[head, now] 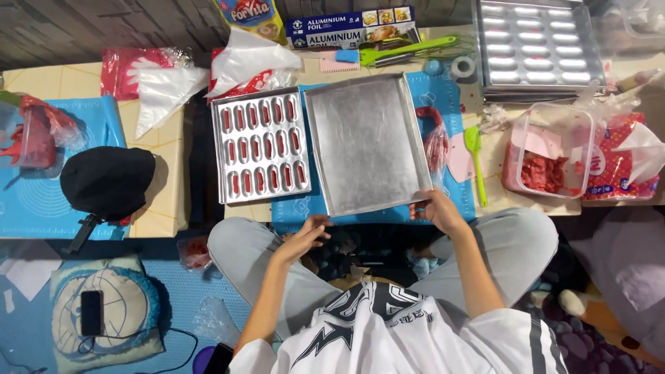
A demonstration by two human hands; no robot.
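Seen from above, a seated person leans over a low table (166,201) crowded with baking gear. The right hand (436,209) pinches the near right corner of an empty silver baking tray (366,142), fingers closed on its raised rim. The left hand (308,234) hovers just off the tray's near left corner, fingers loosely curled around nothing, not touching it.

The tray lies flat at the table's middle on a blue mat (447,97), slightly turned. It is rectangular, shallow and dull grey, with a thin upright lip all round. It looks like stiff, light sheet metal, smooth and likely slippery; the rim or the corners seem the surest places to hold, one hand to each side to keep it level.

Touching its left edge lies a moulded pan (261,145) with rows of oval wells filled red. A second moulded pan (537,45), its wells empty, sits at the far right. Nearby lie a green spatula (475,161), a clear tub of red filling (551,149) and white piping bags (166,93).
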